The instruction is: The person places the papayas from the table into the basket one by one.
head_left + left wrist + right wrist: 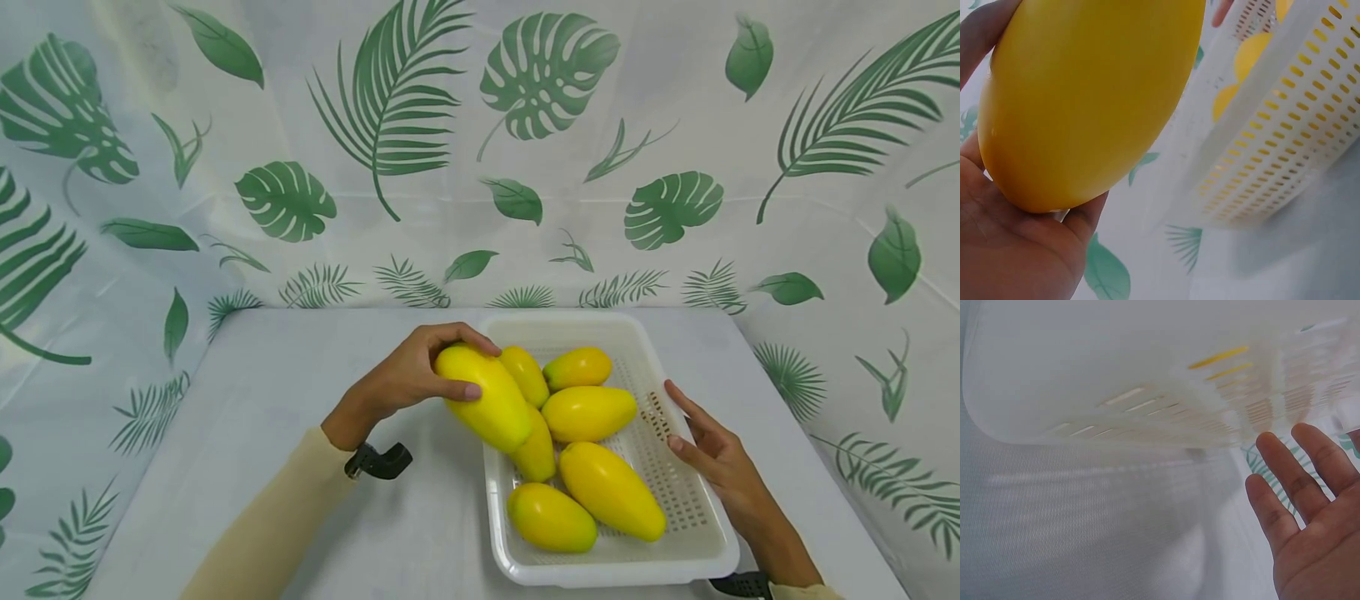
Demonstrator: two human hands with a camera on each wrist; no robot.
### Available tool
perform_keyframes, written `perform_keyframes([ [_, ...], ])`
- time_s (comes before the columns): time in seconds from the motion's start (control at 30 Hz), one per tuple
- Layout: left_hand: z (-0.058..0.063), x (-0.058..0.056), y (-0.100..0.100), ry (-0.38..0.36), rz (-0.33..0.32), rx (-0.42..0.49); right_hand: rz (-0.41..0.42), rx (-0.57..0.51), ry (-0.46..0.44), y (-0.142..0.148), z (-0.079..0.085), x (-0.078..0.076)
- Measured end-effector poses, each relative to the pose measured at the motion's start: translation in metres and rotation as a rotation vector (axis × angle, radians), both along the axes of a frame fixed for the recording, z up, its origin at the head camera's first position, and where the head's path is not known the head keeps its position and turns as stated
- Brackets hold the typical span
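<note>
My left hand (401, 375) grips a large yellow mango (487, 398), thumb across its upper face and fingers round the far side. The mango is tilted above the left part of a white perforated plastic basket (498, 533). In the left wrist view the held mango (1091, 106) fills much of the picture, and the palm is behind its lower end. Several more yellow mangoes (588, 413) lie in the basket, one partly hidden under the held one. At the basket's right rim is my right hand (716, 458); its straight fingers (1294, 478) are along the outer wall.
The basket stands on a white-covered table (247, 400), right of the middle. A white sheet with green leaf prints (525, 208) hangs at the back and sides. Black straps (378, 461) are on both wrists.
</note>
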State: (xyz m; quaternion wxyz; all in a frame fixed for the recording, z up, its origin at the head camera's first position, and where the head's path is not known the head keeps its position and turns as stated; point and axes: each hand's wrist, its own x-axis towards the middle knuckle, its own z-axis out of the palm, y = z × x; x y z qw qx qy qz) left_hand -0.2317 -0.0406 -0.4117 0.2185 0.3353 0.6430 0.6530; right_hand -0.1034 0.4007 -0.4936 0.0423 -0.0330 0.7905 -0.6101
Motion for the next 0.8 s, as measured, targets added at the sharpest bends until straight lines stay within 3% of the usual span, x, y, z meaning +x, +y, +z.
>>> perform_keyframes([
  [0.63, -0.003, -0.006, 0.025, 0.038, 0.137, -0.017, 0.008, 0.004, -0.004, 0.001, 0.000, 0.001],
  [0.8, -0.005, -0.009, 0.035, 0.025, 0.141, 0.002, 0.009, 0.003, 0.003, 0.000, 0.000, 0.001],
])
